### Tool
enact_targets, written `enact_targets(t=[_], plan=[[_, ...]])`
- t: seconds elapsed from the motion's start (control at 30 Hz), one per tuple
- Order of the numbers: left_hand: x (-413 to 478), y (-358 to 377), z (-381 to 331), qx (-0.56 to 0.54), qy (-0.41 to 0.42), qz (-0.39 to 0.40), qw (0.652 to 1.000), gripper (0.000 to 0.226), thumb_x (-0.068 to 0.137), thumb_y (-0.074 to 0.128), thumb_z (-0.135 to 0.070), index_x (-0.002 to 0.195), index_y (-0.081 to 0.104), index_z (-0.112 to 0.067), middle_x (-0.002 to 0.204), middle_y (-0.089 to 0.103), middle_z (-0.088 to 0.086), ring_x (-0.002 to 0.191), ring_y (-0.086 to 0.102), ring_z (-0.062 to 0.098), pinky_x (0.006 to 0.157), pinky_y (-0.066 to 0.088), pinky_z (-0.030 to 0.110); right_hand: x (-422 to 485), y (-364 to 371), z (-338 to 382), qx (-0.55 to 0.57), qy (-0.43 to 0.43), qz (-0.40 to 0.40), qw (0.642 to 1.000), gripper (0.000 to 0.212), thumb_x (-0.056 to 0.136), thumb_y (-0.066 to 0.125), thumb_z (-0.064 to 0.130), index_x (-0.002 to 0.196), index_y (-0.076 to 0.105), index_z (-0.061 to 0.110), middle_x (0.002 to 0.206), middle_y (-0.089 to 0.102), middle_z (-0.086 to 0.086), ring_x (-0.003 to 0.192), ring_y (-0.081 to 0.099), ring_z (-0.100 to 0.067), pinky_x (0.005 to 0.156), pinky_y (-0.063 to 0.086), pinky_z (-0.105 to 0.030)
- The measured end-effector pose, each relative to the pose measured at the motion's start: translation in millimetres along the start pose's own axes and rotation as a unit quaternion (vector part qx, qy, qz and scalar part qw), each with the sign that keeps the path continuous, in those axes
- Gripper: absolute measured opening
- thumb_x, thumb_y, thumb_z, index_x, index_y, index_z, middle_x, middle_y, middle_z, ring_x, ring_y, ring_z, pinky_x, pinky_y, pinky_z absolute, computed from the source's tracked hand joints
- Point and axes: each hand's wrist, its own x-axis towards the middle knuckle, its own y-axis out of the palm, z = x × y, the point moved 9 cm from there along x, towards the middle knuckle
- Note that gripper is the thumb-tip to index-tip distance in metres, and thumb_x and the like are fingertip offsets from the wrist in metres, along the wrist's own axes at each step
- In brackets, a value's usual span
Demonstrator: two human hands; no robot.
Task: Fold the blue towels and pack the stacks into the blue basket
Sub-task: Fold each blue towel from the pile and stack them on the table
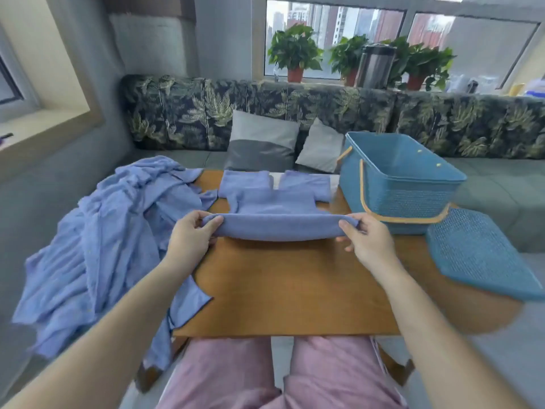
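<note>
I see the left hand (193, 237) closed in a pinch on the left end of a folded blue towel (280, 228), with its fingers curled over the fold. The right hand (365, 240) pinches the right end the same way, thumb on top; its lower fingers stick out loosely beneath. The towel spans the gap between both hands, and its near fold is raised just above the wooden table (289, 290). Its far part lies flat on the tabletop.

Beyond the towel, two folded towel stacks sit side by side at the table's far edge: the left stack (244, 184) and the right stack (306, 185). The towel's far edge reaches both. A pile of unfolded blue towels (118, 231) drapes over the table's left side, just beside the left hand. The blue basket (398, 178) stands open at the far right corner, near the right hand. Its lid (477, 252) rests on the table's right edge, beside the basket.
</note>
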Motion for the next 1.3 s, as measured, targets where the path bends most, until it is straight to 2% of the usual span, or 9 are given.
enact_targets(t=[0.27,0.43,0.53,0.6,0.7,0.77,0.93,1.03,1.3], plan=[[-56,11,57,0.104,0.035,-0.009,0.994,0.025,0.092,0.067,-0.046,0.076,0.063,-0.028,0.074,0.065,-0.015,0.069,0.058,0.002,0.061,0.041,0.008,-55,15,-91,-0.066,0.021,0.000,0.998,0.012,0.097,0.057,0.045,0.094,0.065,0.035,0.072,0.070,0.003,0.072,0.070,-0.013,0.072,0.052,-0.038],[-60,12,62,0.100,0.013,0.001,0.995,0.052,0.096,0.057,-0.051,0.059,0.048,-0.016,0.052,0.046,-0.003,0.051,0.041,0.007,0.050,0.034,0.014,-60,17,-80,-0.104,0.005,-0.014,0.994,0.042,0.097,0.045,0.063,0.080,0.062,0.029,0.067,0.070,0.008,0.067,0.065,-0.002,0.063,0.044,-0.029],[-62,10,61,0.112,0.001,-0.006,0.994,0.047,0.092,0.062,-0.035,0.065,0.052,0.003,0.069,0.059,0.017,0.065,0.053,0.017,0.062,0.039,0.020,-62,16,-77,-0.075,0.024,-0.042,0.996,0.068,0.097,0.040,0.067,0.057,0.062,0.017,0.064,0.069,0.005,0.074,0.066,-0.008,0.072,0.046,-0.023],[-67,12,48,0.186,0.062,-0.019,0.980,0.035,0.086,0.068,-0.020,0.061,0.052,0.000,0.071,0.055,0.015,0.075,0.053,0.023,0.073,0.041,0.029,-65,16,-64,-0.188,-0.033,-0.058,0.980,0.068,0.098,0.040,0.060,0.054,0.061,0.013,0.064,0.067,0.003,0.083,0.059,-0.019,0.079,0.045,-0.031],[-78,30,23,0.301,0.174,-0.028,0.937,0.007,0.082,0.072,-0.014,0.079,0.066,-0.011,0.092,0.058,0.002,0.095,0.053,0.024,0.085,0.041,0.034,-73,28,-29,-0.328,-0.154,-0.108,0.926,0.039,0.091,0.051,0.044,0.067,0.066,0.017,0.083,0.067,0.007,0.091,0.052,-0.025,0.079,0.042,-0.036],[-75,53,16,0.344,0.209,0.007,0.915,0.016,0.084,0.070,-0.019,0.099,0.070,-0.013,0.112,0.062,0.002,0.109,0.057,0.025,0.090,0.045,0.039,-67,57,-17,-0.348,-0.184,-0.057,0.918,0.026,0.090,0.053,0.039,0.091,0.073,0.021,0.103,0.069,0.005,0.107,0.055,-0.024,0.089,0.041,-0.037],[-48,122,25,0.417,0.182,0.162,0.876,0.053,0.101,0.050,-0.042,0.150,0.046,-0.022,0.164,0.028,0.001,0.154,0.017,0.022,0.123,0.019,0.043,-41,135,-41,-0.446,-0.094,0.166,0.874,0.061,0.103,0.038,0.049,0.160,0.028,0.028,0.169,0.017,0.002,0.157,0.007,-0.021,0.125,0.004,-0.042],[-47,132,44,0.443,0.151,0.178,0.866,0.058,0.104,0.036,-0.052,0.158,0.028,-0.033,0.168,0.015,-0.006,0.156,0.007,0.019,0.126,0.003,0.040,-44,144,-67,-0.471,-0.053,0.218,0.853,0.066,0.104,0.021,0.059,0.163,0.011,0.032,0.171,-0.002,0.006,0.157,-0.008,-0.019,0.126,-0.008,-0.041],[-119,123,39,0.454,0.163,0.179,0.858,0.065,0.098,0.026,-0.059,0.158,0.026,-0.033,0.168,0.011,-0.010,0.156,0.002,0.019,0.126,-0.001,0.041,-105,112,-65,-0.496,-0.057,0.217,0.839,0.065,0.103,0.023,0.055,0.162,0.015,0.030,0.171,0.001,0.005,0.157,-0.003,-0.020,0.126,-0.001,-0.043]])
